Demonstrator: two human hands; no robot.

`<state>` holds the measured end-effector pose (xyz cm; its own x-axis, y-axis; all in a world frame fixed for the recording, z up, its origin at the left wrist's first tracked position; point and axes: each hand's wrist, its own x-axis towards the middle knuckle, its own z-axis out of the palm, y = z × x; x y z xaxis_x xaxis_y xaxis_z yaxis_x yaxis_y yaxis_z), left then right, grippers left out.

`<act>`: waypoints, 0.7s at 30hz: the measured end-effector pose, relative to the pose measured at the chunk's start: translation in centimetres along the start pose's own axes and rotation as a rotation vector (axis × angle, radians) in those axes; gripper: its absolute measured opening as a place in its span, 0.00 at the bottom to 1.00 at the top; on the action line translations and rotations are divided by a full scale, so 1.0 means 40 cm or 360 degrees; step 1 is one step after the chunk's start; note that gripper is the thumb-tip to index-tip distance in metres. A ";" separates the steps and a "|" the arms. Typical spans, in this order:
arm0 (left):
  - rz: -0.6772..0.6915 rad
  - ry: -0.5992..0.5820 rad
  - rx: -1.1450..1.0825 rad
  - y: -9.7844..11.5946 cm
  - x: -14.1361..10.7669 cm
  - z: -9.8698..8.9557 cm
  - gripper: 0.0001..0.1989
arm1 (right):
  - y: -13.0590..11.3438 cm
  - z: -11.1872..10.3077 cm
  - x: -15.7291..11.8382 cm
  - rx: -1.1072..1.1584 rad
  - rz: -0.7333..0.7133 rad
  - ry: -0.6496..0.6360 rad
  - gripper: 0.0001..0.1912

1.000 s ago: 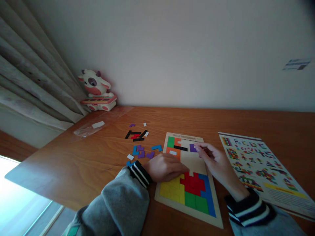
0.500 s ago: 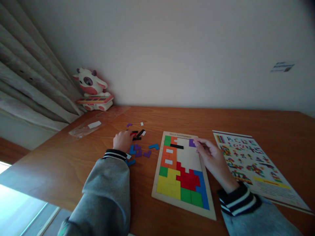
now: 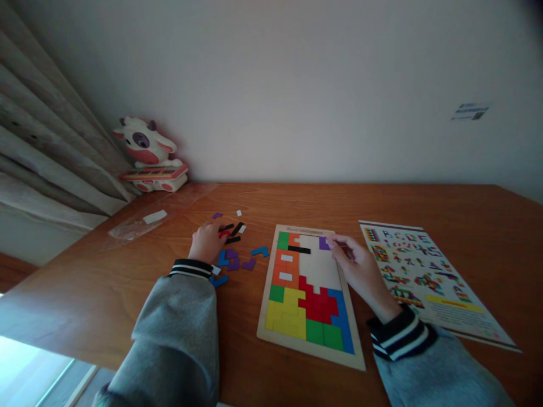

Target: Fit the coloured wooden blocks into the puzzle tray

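The wall (image 3: 297, 85) is big and pale, and the brown table (image 3: 403, 203) sits in front of it. A curtain (image 3: 42, 141) hangs on the left side. On the table, the picture sheet (image 3: 432, 277) lies flat to the right of the puzzle board (image 3: 309, 349). The board has yellow, red, green, blue and orange blocks in it, and a bare pale part near the top. A clear bag (image 3: 127, 226) lies near the toy cow (image 3: 148, 152), at the far left.

The right hand (image 3: 356, 271) has its thumb and finger close together — they touch the purple block (image 3: 323, 243) in the board's top right corner. I can't tell if they squeeze it. The left hand (image 3: 206, 243) is left of the board, touching the small pile by the red block (image 3: 224, 233). Its fingertips are partly hidden, so I can't tell how wide its grip is. The black stick (image 3: 299, 249) lies across the top left of the board — two little white blocks (image 3: 287, 258) are below it, on orange.
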<state>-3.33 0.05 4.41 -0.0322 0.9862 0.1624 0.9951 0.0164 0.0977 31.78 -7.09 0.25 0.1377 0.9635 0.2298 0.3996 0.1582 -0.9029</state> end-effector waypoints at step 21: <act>0.0779 -0.0691 -0.2149 0.299 -0.175 0.050 0.14 | -0.061 0.026 -0.022 0.0454 0.0072 -0.0575 0.17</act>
<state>8.98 -6.33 2.48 0.5397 0.8238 0.1735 0.0579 -0.2420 0.9685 29.74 -8.12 1.87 -0.1957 0.9763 0.0923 0.1284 0.1188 -0.9846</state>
